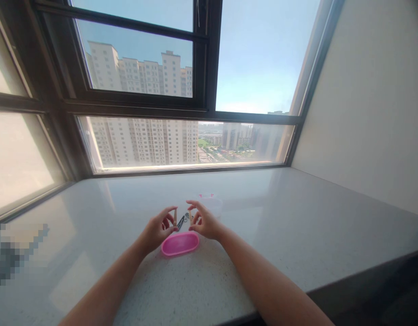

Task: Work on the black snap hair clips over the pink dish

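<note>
My left hand [158,228] pinches a small pale stick-like piece [175,216] between thumb and fingers. My right hand [204,222] does the same with another small piece, mostly hidden behind its fingers. The two hands face each other a few centimetres apart above the stone sill [297,226]. Between them lie small dark metal items [180,221], too small to name. A pink oval lid [180,244] lies flat just below the hands. Behind my right hand stands a clear plastic box with pink clips [212,203].
The wide pale stone sill runs to a large dark-framed window [209,108] at the back and a plain wall [365,113] on the right. Its front edge drops off at the lower right. A blurred patch [15,253] sits at the far left.
</note>
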Action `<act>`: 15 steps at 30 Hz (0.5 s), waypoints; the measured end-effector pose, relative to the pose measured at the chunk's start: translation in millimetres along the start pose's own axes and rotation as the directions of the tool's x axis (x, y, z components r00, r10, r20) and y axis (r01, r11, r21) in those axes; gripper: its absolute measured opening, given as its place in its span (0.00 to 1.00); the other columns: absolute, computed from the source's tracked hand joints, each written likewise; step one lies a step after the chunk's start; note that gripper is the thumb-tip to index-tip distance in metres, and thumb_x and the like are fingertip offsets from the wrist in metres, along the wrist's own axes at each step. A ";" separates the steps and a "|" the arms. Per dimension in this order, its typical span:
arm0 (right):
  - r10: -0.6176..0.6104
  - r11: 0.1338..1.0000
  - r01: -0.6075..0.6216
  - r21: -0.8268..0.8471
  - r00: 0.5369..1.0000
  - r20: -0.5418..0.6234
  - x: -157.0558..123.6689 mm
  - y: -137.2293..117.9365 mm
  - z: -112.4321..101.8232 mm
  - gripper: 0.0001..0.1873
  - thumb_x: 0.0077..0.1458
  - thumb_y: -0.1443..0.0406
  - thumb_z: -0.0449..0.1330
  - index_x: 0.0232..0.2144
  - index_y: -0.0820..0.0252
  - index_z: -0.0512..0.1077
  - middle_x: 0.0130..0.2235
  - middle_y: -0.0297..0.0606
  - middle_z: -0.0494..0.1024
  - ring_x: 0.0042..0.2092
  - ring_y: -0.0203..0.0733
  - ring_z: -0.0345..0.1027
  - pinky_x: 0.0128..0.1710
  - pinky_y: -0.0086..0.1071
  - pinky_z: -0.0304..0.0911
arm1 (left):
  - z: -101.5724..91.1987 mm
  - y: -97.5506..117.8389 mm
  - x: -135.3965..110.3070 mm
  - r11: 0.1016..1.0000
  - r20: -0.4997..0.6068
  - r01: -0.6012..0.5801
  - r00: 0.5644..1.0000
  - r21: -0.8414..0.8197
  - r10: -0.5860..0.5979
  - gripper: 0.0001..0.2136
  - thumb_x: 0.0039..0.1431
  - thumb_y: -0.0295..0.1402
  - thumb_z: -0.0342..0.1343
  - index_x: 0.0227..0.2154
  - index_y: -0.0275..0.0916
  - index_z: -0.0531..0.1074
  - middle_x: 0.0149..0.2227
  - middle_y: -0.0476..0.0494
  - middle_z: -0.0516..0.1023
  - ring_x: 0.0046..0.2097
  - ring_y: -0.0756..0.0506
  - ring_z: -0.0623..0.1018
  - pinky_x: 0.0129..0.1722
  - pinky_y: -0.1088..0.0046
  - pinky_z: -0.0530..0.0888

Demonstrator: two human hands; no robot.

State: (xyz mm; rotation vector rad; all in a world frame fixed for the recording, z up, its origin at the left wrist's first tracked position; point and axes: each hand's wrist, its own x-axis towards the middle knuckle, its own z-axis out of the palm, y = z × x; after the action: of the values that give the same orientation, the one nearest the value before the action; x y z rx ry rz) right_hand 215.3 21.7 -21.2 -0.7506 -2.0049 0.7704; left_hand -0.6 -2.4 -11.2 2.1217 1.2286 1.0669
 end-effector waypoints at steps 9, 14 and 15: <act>0.006 1.000 -0.006 -0.008 1.000 0.004 -0.7 -0.8 -1.2 0.46 0.39 0.75 0.65 0.57 0.46 0.52 0.50 0.39 0.63 0.27 0.26 0.62 0.27 0.25 0.64 | -0.1 1.2 -0.6 1.000 0.004 -0.011 1.000 0.006 0.011 0.26 0.49 0.32 0.57 0.53 0.40 0.60 0.31 0.51 0.72 0.26 0.52 0.67 0.26 0.77 0.67; -0.004 0.999 0.002 -0.047 0.999 -0.042 0.4 -1.2 -0.2 0.43 0.39 0.77 0.63 0.56 0.46 0.54 0.49 0.39 0.63 0.29 0.27 0.62 0.26 0.25 0.64 | -0.7 4.7 -1.4 1.000 0.026 -0.008 1.000 0.013 0.008 0.26 0.49 0.32 0.57 0.53 0.40 0.60 0.29 0.51 0.72 0.24 0.53 0.64 0.26 0.77 0.65; -0.007 0.998 0.004 -0.057 0.998 -0.063 0.5 -1.4 -0.1 0.43 0.40 0.77 0.62 0.56 0.46 0.54 0.49 0.39 0.62 0.29 0.28 0.62 0.26 0.25 0.64 | -0.8 5.3 -1.6 1.000 0.028 -0.008 1.000 0.012 0.007 0.26 0.49 0.33 0.57 0.53 0.40 0.60 0.29 0.52 0.72 0.24 0.53 0.63 0.25 0.78 0.65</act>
State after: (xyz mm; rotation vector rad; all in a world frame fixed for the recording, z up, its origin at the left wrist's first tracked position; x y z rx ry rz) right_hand 214.7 21.2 -19.8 -0.7927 -1.9785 0.6802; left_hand 1.0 -6.4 -7.6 2.1443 1.2177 1.0323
